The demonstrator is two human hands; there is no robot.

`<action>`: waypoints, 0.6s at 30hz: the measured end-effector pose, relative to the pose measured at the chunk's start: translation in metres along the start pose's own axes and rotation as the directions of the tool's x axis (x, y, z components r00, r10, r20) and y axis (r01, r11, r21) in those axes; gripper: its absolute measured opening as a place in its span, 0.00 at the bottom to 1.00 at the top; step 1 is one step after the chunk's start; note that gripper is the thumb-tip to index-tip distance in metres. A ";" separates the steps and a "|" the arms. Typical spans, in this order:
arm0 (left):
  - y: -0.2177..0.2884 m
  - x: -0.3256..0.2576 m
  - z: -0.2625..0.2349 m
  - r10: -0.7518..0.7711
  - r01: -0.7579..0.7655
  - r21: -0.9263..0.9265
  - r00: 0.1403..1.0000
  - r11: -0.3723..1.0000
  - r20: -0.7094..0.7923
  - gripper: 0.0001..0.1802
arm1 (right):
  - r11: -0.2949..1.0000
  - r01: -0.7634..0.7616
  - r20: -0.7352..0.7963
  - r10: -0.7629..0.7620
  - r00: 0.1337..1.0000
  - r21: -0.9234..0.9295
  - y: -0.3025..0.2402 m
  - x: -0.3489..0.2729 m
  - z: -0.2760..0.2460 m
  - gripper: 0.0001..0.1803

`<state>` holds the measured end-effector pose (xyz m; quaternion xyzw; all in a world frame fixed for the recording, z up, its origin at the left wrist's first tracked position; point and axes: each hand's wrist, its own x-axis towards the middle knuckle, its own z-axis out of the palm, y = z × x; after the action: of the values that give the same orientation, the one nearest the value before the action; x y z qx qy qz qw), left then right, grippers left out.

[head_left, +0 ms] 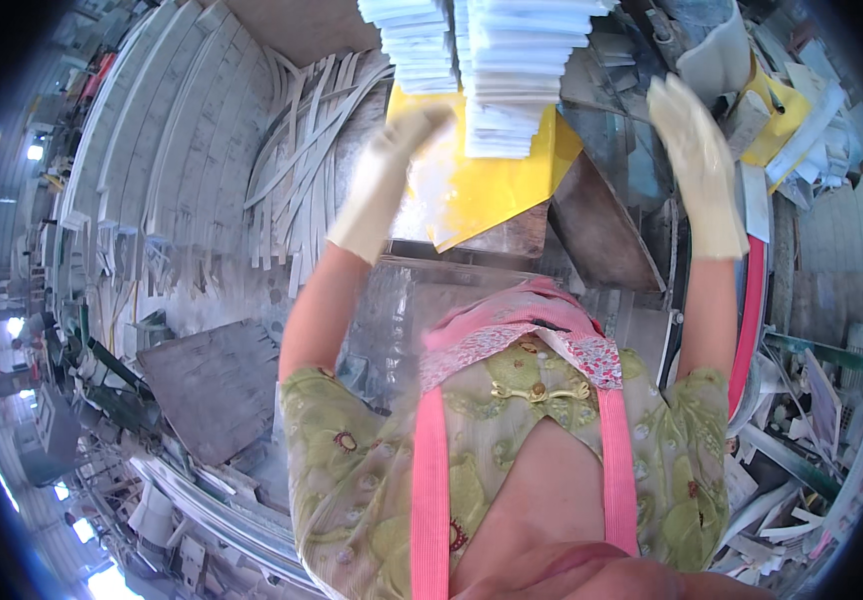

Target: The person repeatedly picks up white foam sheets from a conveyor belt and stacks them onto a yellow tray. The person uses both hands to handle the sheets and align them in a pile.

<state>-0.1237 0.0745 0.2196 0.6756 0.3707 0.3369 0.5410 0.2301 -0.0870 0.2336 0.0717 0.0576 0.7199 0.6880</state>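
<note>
Daylight-bright spots point(112, 582) flare along the left rim, hottest at lower left! Whitish glare washes across the yellow sheet point(492, 205), blur softens the left hand point(399, 145), and the fisheye bows the pale stacks point(167, 150) toward black corners.

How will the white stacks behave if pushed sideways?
The white stacks would probably shear apart rather than move as one block: their many thin layers have uneven edges. They might also slide fairly easily, as the yellow sheet beneath looks glossy.
</note>
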 end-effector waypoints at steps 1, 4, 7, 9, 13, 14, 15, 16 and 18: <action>-0.011 -0.019 0.004 -0.106 0.109 -0.020 0.985 0.994 0.136 0.26 | 0.799 0.086 -0.041 -0.137 0.990 -0.596 0.003 -0.012 -0.020 0.28; -0.036 -0.054 0.029 -0.190 0.255 -0.080 0.863 0.964 0.468 0.24 | 0.221 -0.093 -0.126 -0.143 0.982 -0.971 0.026 -0.045 -0.065 0.27; -0.046 -0.069 0.068 -0.040 0.345 -0.396 0.795 0.851 0.605 0.34 | 0.223 -0.268 -0.265 0.046 0.963 -0.937 0.062 -0.049 -0.098 0.27; -0.047 -0.071 0.092 0.235 0.033 -0.427 0.795 0.904 0.559 0.36 | 0.001 -0.204 -0.204 -0.024 0.979 -0.979 0.088 -0.039 -0.122 0.23; -0.052 -0.070 0.122 -0.018 0.308 -0.450 0.841 0.838 0.541 0.45 | 0.264 -0.217 -0.319 -0.450 0.834 -0.940 0.111 -0.019 -0.160 0.15; -0.057 -0.071 0.122 -0.070 0.357 -0.454 0.842 0.816 0.535 0.46 | 0.288 -0.247 -0.360 -0.461 0.811 -0.925 0.113 -0.022 -0.164 0.15; -0.063 -0.074 0.120 -0.087 0.379 -0.452 0.834 0.807 0.544 0.42 | 0.324 -0.277 -0.410 -0.483 0.773 -0.904 0.113 -0.027 -0.168 0.16; -0.070 -0.079 0.115 -0.100 0.400 -0.447 0.824 0.800 0.557 0.39 | 0.244 -0.284 -0.372 -0.501 0.781 -0.927 0.113 -0.033 -0.170 0.16; -0.086 -0.085 0.108 -0.056 0.391 -0.483 0.819 0.783 0.571 0.33 | 0.088 -0.265 -0.272 -0.520 0.810 -0.960 0.109 -0.049 -0.170 0.19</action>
<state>-0.0858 -0.0392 0.1106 0.4919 0.1676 0.1654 0.8382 0.0943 -0.1387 0.0851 -0.6284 -0.2335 0.4819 0.5642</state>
